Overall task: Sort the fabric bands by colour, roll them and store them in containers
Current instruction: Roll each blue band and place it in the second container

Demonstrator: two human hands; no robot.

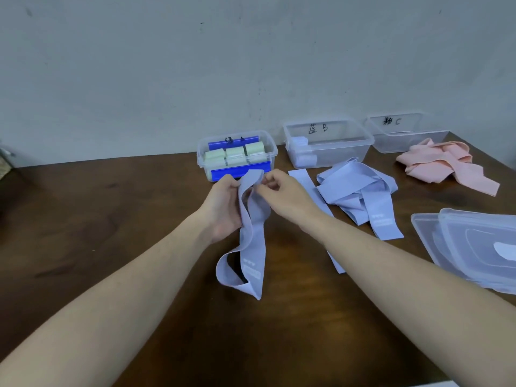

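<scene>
Blue band (252,233) hangs over the table's middle — left hand (223,210) grips its side, right hand (275,188) pinches the top end. Twisted as it hangs, it could roll crooked — or slip loose before reaching the blue container (328,143).

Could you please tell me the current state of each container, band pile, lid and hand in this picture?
left container: open, holds rolled green bands
middle container: open, few rolled blue bands at its left end
right container: open, no bands visible inside
held blue band: unrolled, lower end on table
blue pile: loose, unrolled
pink pile: loose, unrolled
lids: off, stacked
left hand: grips held blue band
right hand: pinches its top
</scene>
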